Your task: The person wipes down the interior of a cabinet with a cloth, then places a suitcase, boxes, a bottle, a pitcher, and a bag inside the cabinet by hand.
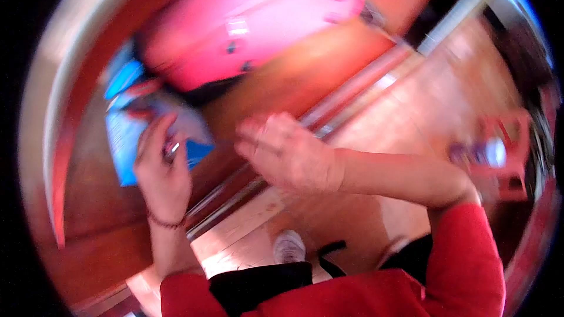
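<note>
My left hand [164, 173] is at the left with its fingers curled around a small dark object with a silvery glint [172, 150]; blur hides its kind. Behind that hand lies a blue and white packet [120, 141] on a reddish-brown wooden surface [106, 217]. To the right, my right hand [291, 154] hovers near the wooden edge, palm down, fingers stretched out toward the left hand. Nothing shows in its grip. A gap separates the two hands.
A large bright pink case-like object [200, 41] with dark fittings stands on the wood beyond my hands. Metal-looking rails [352, 94] run along the edge. On the floor at the right, a red stool [517, 167] bears a purple and white container [490, 154]. My shoe [289, 248] is below.
</note>
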The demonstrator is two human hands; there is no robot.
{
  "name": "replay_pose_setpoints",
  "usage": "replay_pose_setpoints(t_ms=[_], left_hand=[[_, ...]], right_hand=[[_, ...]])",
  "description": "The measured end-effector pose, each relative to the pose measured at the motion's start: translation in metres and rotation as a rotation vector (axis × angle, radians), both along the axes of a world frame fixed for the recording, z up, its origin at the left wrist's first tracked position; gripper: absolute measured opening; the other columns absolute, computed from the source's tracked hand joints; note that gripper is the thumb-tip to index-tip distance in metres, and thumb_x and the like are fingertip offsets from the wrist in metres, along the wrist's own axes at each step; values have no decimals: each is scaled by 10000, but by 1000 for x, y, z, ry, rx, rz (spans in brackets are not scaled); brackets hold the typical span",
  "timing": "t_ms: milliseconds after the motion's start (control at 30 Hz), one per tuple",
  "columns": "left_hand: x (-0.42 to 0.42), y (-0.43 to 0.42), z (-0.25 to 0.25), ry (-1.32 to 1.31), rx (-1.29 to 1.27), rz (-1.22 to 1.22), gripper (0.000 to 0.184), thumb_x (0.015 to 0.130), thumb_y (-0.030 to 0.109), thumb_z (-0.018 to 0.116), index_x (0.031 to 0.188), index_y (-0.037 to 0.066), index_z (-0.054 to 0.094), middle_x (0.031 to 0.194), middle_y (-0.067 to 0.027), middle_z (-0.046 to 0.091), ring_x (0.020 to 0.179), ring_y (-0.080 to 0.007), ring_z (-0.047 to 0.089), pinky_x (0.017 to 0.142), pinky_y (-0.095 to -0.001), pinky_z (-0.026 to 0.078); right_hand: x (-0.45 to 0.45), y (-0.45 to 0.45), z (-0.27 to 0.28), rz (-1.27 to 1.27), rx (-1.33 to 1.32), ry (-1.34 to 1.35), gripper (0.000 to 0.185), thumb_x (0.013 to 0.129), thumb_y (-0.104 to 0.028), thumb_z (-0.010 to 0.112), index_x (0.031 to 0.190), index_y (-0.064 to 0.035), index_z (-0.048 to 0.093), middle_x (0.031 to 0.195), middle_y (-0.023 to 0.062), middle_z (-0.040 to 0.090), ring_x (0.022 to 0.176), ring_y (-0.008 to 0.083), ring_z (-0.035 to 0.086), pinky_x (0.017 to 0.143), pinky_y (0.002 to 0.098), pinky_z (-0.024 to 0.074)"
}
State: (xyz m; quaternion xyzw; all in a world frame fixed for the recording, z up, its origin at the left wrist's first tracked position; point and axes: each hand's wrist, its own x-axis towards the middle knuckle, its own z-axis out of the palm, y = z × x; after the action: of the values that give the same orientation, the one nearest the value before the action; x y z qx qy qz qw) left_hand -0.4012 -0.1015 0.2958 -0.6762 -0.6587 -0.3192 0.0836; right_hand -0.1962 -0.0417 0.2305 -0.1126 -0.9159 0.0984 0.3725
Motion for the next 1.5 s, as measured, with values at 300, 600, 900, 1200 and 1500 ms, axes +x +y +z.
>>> replay_pose_setpoints(t_ms=[300,600,900,1200,1500], left_hand=[[142,10,-39,-119,-385,-599,71,712,7,615,751,14,556,685,-127,527,656,-280,521,601,-339,404],[274,20,-99,-200,-606,-1128,66,708,18,620,743,20,565,677,-120,554,622,-253,556,565,-325,433],[321,14,-118,-172,-756,-1187,79,723,33,629,767,20,565,701,-106,572,629,-228,565,555,-309,442],[310,14,-135,-304,-947,-1060,94,747,94,608,795,22,571,714,-128,585,650,-244,581,588,-320,451],[465,66,-217,-898,-1031,-1069,419,832,88,455,1234,10,366,995,-142,584,939,-217,539,862,-323,410]], right_hand=[[269,-105,-112,-426,-733,-434,263,734,-77,552,970,36,533,975,182,537,880,291,547,740,340,469],[387,-108,-71,-1447,-681,588,235,740,-62,573,960,9,527,756,75,551,655,135,528,610,267,457],[475,-73,-38,-1658,-75,-191,746,609,-201,695,1256,-65,350,1147,218,440,1051,376,441,927,438,334],[486,-63,-64,-1620,-393,70,761,588,-180,691,1258,-66,348,1120,219,463,1019,381,468,902,411,392],[494,-57,-95,-1390,-494,501,741,681,-18,661,1298,-36,250,1259,174,333,1139,276,393,949,373,357]])
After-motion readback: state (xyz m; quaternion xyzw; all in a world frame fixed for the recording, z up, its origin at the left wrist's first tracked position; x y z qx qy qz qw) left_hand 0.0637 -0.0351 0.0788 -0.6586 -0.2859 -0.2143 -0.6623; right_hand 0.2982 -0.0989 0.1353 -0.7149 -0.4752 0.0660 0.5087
